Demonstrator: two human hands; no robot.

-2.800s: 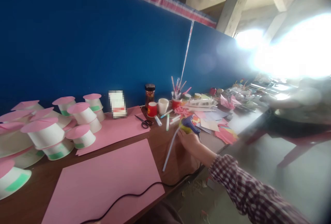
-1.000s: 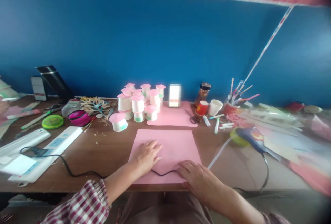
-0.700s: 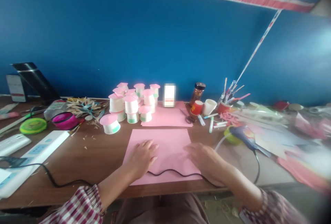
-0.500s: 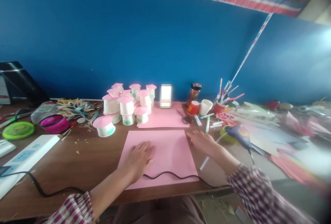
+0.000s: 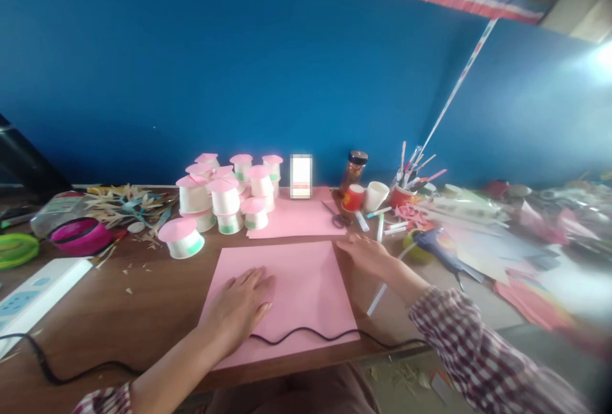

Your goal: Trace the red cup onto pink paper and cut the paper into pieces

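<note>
A pink paper sheet (image 5: 301,293) lies flat on the brown table in front of me. My left hand (image 5: 241,302) rests on its left half, open, palm down with the fingers stretched out. At the sheet's far right corner is my right hand (image 5: 366,254), its fingers extended toward the left and holding nothing that I can see. Whether those fingertips touch the paper I cannot tell. Across the near part of the sheet runs a black cord (image 5: 306,331). Just beyond my right fingertips lie dark scissors (image 5: 340,219), partly on a second stretch of pink paper (image 5: 296,219).
Several white cups with pink paper tops (image 5: 224,197) stand at the back left. A red cup (image 5: 354,197), a white cup (image 5: 377,196) and a lidded jar (image 5: 354,171) are behind my right hand. A blue glue gun (image 5: 437,245) lies to the right, a power strip (image 5: 43,286) left.
The view has swung slightly to the right, so most things sit further left. Both hands keep nearly the same places on and beside the sheet.
</note>
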